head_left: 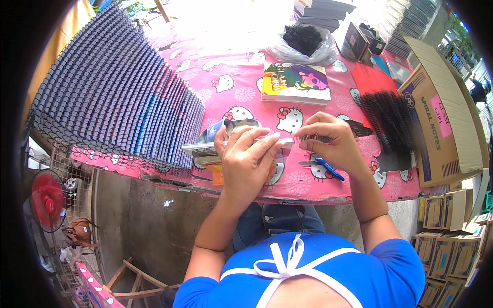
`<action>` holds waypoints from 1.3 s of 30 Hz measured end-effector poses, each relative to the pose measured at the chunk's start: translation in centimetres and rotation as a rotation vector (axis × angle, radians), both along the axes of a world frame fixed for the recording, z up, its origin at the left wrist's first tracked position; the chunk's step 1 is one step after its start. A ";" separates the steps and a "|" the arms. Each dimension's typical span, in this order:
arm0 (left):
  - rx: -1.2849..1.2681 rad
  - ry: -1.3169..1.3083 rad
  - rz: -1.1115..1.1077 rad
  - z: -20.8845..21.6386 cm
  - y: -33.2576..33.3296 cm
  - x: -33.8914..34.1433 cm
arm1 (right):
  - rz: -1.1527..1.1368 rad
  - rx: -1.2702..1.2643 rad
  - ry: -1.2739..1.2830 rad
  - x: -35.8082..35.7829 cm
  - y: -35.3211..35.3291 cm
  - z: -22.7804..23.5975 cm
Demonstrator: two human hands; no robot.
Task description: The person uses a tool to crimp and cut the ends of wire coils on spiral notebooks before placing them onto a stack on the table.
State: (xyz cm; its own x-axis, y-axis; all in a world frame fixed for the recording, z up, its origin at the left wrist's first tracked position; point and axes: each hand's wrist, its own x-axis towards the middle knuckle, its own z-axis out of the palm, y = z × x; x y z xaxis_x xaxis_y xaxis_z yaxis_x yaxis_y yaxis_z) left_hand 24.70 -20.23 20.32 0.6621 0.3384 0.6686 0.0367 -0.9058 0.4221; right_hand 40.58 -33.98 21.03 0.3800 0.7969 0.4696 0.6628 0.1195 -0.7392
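My left hand [244,156] is closed over a thin notebook [197,148], pressing it above the table with its edge toward me. At the notebook's right end, the fingers of my right hand [334,141] pinch a short stretch of dark spiral binding coil [312,137]. How far the coil runs into the pages is hidden by my left fingers. Beneath my left hand lie more book covers and an orange piece [218,177], partly covered. A blue pen [329,169] rests on the table just below my right hand.
Tall rows of coil-bound notebooks [123,92] fill the left side. Ahead lie stacked books [295,84] and a plastic bag of black coils [303,41]. To the right, more black coils [387,120] lie beside a cardboard box [436,123]. A pink patterned cloth [298,185] covers the table.
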 end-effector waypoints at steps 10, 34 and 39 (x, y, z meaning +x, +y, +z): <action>-0.070 0.028 0.033 -0.6 -0.1 -0.8 | 0.087 -0.091 -0.309 -0.5 0.1 0.9; -0.028 -0.037 0.126 -1.0 0.9 -1.7 | 0.349 -0.576 -0.684 2.2 13.1 -3.7; -0.010 -0.043 0.093 -1.5 1.0 -1.4 | 0.500 0.092 0.355 6.5 5.0 -2.4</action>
